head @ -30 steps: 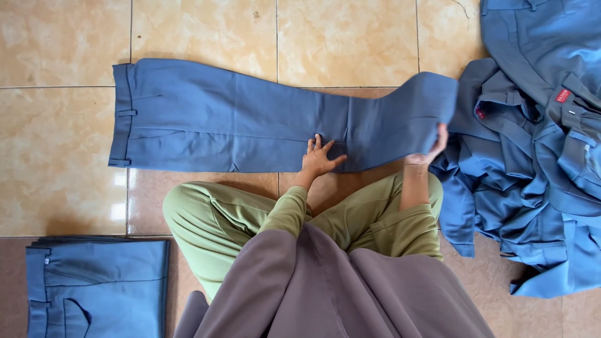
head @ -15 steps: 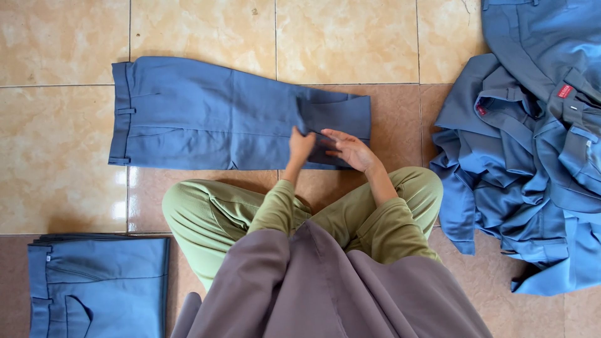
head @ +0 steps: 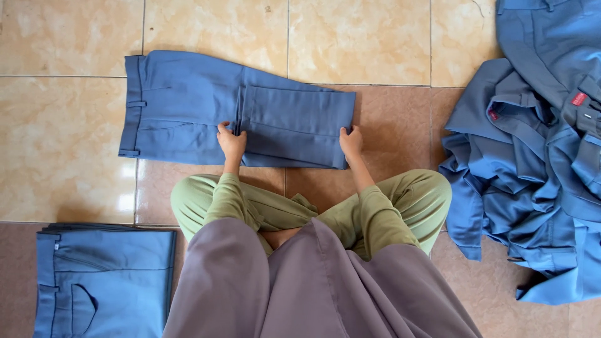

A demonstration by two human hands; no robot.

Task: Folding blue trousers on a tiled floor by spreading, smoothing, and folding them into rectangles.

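A pair of blue trousers (head: 181, 106) lies flat on the tiled floor in front of me, waistband to the left, its legs folded back over themselves into a doubled panel (head: 294, 122). My left hand (head: 231, 141) rests on the near left corner of that folded panel, fingers pinching the cloth edge. At the panel's near right corner my right hand (head: 350, 141) does the same. Green sleeves cover both my forearms, and I sit cross-legged.
A stack of folded blue trousers (head: 103, 281) sits at the lower left. A heap of unfolded blue garments (head: 538, 156) lies to the right. Beige and brown floor tiles (head: 62, 144) surround the work.
The trouser legs have been folded from the right over to the left. My hands have spread apart to the two near corners of the folded part.
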